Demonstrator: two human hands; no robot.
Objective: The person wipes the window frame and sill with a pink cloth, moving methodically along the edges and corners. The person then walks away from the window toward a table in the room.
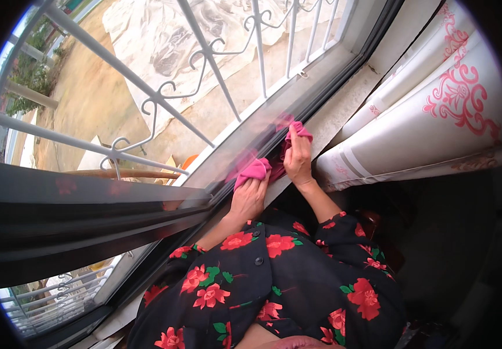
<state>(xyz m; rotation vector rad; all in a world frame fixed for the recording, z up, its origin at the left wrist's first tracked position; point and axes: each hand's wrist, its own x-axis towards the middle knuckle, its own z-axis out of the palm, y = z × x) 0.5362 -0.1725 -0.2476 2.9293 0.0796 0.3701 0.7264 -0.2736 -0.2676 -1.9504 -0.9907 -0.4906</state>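
Observation:
A bright pink cloth point(255, 171) is bunched under the fingers of my left hand point(248, 197), against the lower part of the window pane point(251, 144). My right hand point(299, 159) grips more pink cloth point(299, 131) farther along the dark window frame point(320, 104), with its index finger extended over the fabric. Darker pink fabric shows between the hands, so the two bunches may be one cloth; I cannot tell. Pink reflections show in the glass beside both hands.
A dark sash edge point(89, 213) crosses at the left. White security bars point(146, 91) stand outside, with pale sheeting point(168, 48) on the ground beyond. At the right, a white curtain point(408, 131) with a red pattern hangs beside the pale sill point(342, 104).

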